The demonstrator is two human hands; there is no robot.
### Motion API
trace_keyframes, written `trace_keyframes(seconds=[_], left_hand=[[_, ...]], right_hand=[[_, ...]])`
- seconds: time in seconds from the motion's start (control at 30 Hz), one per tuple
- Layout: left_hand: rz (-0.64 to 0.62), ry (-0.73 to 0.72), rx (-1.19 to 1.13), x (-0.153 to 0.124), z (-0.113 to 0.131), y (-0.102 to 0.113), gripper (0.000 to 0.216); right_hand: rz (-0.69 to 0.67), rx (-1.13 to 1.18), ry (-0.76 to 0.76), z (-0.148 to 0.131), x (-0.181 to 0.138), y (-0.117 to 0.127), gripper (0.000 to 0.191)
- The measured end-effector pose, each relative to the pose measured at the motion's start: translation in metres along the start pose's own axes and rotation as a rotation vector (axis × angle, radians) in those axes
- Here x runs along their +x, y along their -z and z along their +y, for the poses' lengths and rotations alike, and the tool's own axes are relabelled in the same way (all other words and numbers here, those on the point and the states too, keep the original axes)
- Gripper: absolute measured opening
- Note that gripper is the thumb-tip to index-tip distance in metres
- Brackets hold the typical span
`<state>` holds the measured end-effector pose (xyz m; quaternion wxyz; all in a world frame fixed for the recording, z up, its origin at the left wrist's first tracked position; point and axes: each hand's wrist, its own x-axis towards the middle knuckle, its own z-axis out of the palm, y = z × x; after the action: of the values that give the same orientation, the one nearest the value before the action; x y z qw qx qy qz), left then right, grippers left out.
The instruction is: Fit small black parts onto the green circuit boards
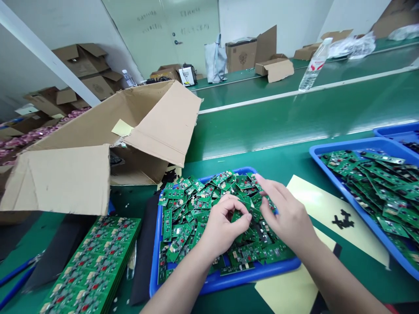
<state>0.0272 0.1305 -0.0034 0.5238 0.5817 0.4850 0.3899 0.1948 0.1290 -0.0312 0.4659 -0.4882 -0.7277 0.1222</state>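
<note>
Above a blue plastic tray heaped with small green circuit boards, my left hand has its thumb and index finger pinched together. Whatever lies in that pinch is too small or hidden to make out. My right hand hovers just to the right, over the tray's right side, with its fingers stretched out and the thumb apart. I see nothing held in it. Between the two hands lie more of the boards, partly covered by my fingers.
Left of the tray stand stacked uncut board panels and blue-handled pliers. An open cardboard box sits behind. To the right are yellow sheets with small black pieces and another board-filled blue tray. A water bottle stands farther back.
</note>
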Motion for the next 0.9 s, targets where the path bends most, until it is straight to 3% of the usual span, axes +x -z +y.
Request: trace_keyframes(seconds=[0.1, 0.27, 0.6, 0.77, 0.9], left_hand=[[0.028, 0.017, -0.023, 0.0, 0.0, 0.002, 0.012], [0.071, 0.026, -0.075, 0.0, -0.003, 0.003, 0.011], [0.004, 0.1, -0.005, -0.001, 0.0, 0.007, 0.018], [0.108, 0.185, -0.107, 0.0, -0.002, 0.01, 0.032], [0.107, 0.237, -0.173, 0.0, 0.0, 0.007, 0.038]], right_hand=[[-0.045, 0.123, -0.096, 0.001, 0.003, 0.004, 0.027], [-0.323, 0.341, -0.289, -0.007, 0.003, 0.007, 0.019], [-0.274, 0.241, -0.337, -0.001, 0.005, 0.01, 0.012], [-0.196, 0.153, -0.379, 0.004, 0.004, 0.014, 0.01], [-0.31, 0.152, -0.231, -0.001, 0.006, 0.015, 0.012]])
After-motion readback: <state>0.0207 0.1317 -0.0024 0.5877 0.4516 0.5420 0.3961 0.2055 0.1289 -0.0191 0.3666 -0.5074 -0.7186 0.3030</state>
